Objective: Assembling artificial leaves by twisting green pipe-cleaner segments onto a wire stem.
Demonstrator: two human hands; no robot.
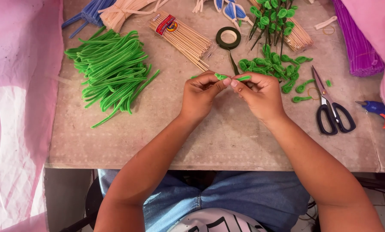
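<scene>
Both hands are up over the middle of the table [209, 141], working one short bit of green pipe cleaner [232, 77] between them. The left hand [199, 95] is curled almost closed, thumb and forefinger pinching one end of the piece, and the right hand [260, 95] is doing the same on the other end, fingers tucked in tight, so the piece sits right where the two sets of fingertips meet. Off to the left there's a big loose heap of long green pipe cleaners [113, 73], well apart from the hands. Just behind the hands is a bundle of thin wooden skewers [181, 39] and a roll of dark green floral tape [228, 38] with its tail trailing toward the fingers. To the right of that is a scatter of little finished green loops [272, 68], some of them already on sticks further back. Black-handled scissors [330, 105] lie near the right hand, with a blue glue gun [379, 111] at the table's right edge and a bunch of purple pipe cleaners [358, 43] in the far corner.
</scene>
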